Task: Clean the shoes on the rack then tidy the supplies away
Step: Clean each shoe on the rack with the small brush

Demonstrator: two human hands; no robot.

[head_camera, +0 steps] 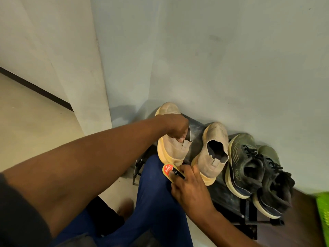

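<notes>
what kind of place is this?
Probably a home entryway or hallway corner: a low black shoe rack against a plain painted wall, worn beige shoes and dark sneakers on it.

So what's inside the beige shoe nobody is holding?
The free beige shoe shows only a dark lining through its opening. Its toe end is covered, so anything deeper cannot be seen.

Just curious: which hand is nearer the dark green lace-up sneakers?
Right. The right hand is beside the dark green lace-up sneakers; the left hand is two shoes away.
</notes>
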